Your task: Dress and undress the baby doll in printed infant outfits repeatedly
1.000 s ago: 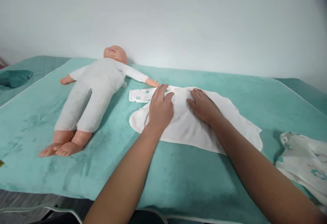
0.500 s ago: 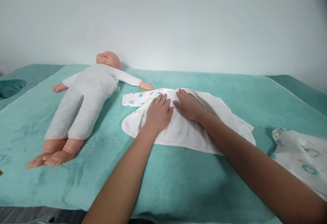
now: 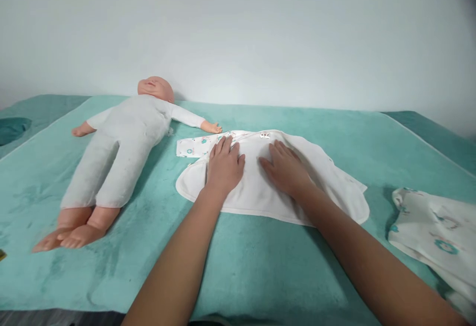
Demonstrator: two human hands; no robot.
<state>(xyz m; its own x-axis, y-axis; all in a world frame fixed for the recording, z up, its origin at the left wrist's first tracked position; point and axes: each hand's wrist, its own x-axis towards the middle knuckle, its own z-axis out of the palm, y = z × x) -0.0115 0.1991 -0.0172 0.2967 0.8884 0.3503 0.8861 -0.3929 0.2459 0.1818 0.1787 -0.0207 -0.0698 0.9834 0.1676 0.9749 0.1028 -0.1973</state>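
Note:
A white baby top (image 3: 256, 197) lies spread out with its plain inside facing up; a small label (image 3: 265, 135) shows at its upper edge. Its printed sleeve (image 3: 191, 147) sticks out to the left. My left hand (image 3: 225, 165) rests flat on the left part of the cloth, fingers extended. On the middle of the cloth lies my right hand (image 3: 286, 167), palm down with fingers stretched out. A baby doll (image 3: 128, 133) with a white cloth body lies on its back to the left, one arm reaching close to the top's sleeve.
A green plush cover (image 3: 253, 261) spreads beneath everything, against a pale wall (image 3: 238, 33) at the back. Another white printed garment (image 3: 435, 232) lies bunched at the right. A dark green item (image 3: 13, 130) is at the far left edge.
My right hand has slid right and slightly toward me across the cloth, uncovering the label. My left hand has shifted slightly left and remains flat.

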